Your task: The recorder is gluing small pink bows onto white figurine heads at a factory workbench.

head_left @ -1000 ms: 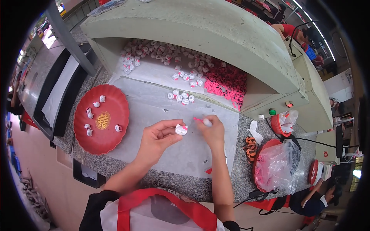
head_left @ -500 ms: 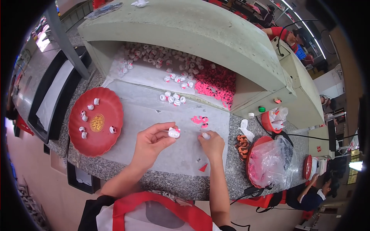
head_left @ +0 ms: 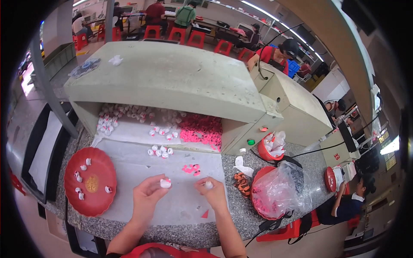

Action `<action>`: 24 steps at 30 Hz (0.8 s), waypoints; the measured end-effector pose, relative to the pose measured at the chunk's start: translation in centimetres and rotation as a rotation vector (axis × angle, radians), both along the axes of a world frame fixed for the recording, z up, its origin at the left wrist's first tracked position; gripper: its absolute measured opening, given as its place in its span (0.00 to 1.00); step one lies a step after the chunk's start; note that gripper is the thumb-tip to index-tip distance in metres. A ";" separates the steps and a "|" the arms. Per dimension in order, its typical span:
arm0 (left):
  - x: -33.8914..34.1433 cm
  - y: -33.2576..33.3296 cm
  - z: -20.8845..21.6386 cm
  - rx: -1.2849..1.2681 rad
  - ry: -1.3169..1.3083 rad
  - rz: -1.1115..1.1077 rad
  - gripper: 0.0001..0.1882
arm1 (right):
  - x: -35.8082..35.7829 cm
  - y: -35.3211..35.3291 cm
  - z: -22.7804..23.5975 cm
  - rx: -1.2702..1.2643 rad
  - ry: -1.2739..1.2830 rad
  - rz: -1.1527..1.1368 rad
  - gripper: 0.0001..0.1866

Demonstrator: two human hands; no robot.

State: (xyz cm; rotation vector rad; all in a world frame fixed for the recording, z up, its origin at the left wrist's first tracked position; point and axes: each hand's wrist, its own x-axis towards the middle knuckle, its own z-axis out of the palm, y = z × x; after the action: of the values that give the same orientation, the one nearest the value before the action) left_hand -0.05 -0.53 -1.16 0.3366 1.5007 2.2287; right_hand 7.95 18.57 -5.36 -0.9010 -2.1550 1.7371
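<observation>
Between the thumb and fingers of my left hand [head_left: 145,198] is a small white figurine [head_left: 165,183] with a pink detail. It is held above the white sheet [head_left: 146,170] on the bench. My right hand [head_left: 215,195], a little to the right, is closed around a small white object [head_left: 208,184]; its kind is mostly hidden by the fingers. Just beyond my hands lie small pink pieces [head_left: 189,169]. A cluster of white figurines [head_left: 160,151] stands farther back on the sheet. At the left, a red scalloped plate [head_left: 92,206] bears several similar figurines.
A grey box-like housing [head_left: 167,73] spans the back, with many white figurines [head_left: 107,122] and a pink heap [head_left: 200,131] inside. To the right stand a red basin [head_left: 262,174] with a plastic bag, orange-and-black scraps [head_left: 242,185] and a red tub [head_left: 263,151]. Other people work beyond.
The view has tilted up, so the bench sits lower and left in the picture and more of the room shows. Both hands keep their holds.
</observation>
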 end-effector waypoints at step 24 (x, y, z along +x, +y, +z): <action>-0.7 0.5 0.8 0.142 0.200 -0.134 0.14 | -1.9 -5.9 6.5 -0.006 0.397 0.143 0.11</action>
State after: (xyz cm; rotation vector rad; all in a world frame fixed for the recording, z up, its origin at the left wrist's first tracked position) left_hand -0.76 0.00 -0.33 0.7014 1.3728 2.2536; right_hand 6.03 12.69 1.19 -0.3662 -1.9868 1.8044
